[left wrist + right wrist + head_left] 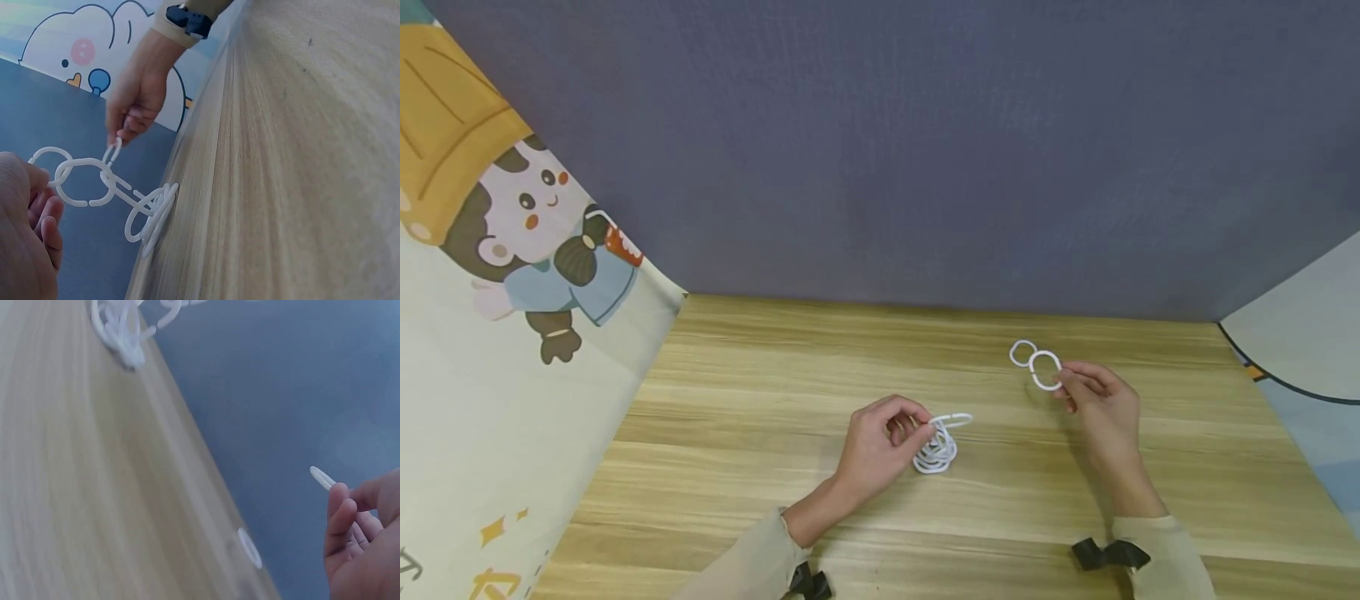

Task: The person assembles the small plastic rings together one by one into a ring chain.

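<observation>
My left hand (pixel 883 442) pinches one white plastic ring (pixel 956 419) at the end of a linked chain. Below the fingertips, the rest of the chain (pixel 934 457) bunches in a small heap on the table. In the left wrist view, the linked rings (pixel 86 182) hang from the hand down to that heap, and small gaps show in some of them. To the right, my right hand (pixel 1103 408) holds a single white ring (pixel 1046 371) between thumb and fingers, above the table. Another loose ring (pixel 1023 353) lies on the tabletop just behind it.
The wood-grain table (pixel 760 375) ends at a dark blue-grey upright panel (pixel 925 150) at the back. A pale wall with a cartoon figure (pixel 527 208) borders the left side, and another light printed panel (pixel 1307 333) borders the right.
</observation>
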`<state>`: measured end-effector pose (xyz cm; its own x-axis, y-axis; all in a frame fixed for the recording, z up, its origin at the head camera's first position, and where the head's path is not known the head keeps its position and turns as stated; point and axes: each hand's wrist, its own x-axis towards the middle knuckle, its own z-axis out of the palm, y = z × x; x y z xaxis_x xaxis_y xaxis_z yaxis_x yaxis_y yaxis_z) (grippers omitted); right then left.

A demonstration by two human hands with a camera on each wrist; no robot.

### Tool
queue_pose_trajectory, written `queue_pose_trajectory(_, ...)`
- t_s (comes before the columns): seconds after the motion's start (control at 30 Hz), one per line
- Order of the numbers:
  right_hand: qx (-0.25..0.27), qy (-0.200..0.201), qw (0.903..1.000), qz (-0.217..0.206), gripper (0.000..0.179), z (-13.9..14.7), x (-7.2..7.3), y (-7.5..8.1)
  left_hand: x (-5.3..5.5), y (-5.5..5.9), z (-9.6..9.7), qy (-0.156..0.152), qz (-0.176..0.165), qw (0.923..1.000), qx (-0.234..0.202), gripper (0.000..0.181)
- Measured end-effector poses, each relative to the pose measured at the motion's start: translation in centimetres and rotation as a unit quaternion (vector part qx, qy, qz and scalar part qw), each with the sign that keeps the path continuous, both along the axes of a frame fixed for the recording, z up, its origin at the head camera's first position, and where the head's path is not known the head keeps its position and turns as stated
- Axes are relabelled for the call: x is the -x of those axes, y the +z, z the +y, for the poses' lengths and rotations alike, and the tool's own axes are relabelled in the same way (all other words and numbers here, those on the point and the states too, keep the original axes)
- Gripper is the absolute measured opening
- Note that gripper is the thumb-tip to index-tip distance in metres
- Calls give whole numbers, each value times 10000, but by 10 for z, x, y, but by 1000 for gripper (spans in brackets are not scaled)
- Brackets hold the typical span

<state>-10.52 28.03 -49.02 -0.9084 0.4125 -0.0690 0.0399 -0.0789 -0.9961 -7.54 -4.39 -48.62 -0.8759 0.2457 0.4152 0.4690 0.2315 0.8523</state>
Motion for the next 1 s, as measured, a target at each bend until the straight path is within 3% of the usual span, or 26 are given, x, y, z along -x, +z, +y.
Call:
queue_pose_trajectory(0.5,351,486,9961,647,14,-30,-36,28,-9,-1,-8,-97,-65,9999,-53,13)
queue_pose_trajectory(1.0,377,1070,9884,1011,19,-56,-48,37,-9,1,-9,-106,-113,9999,-43,13)
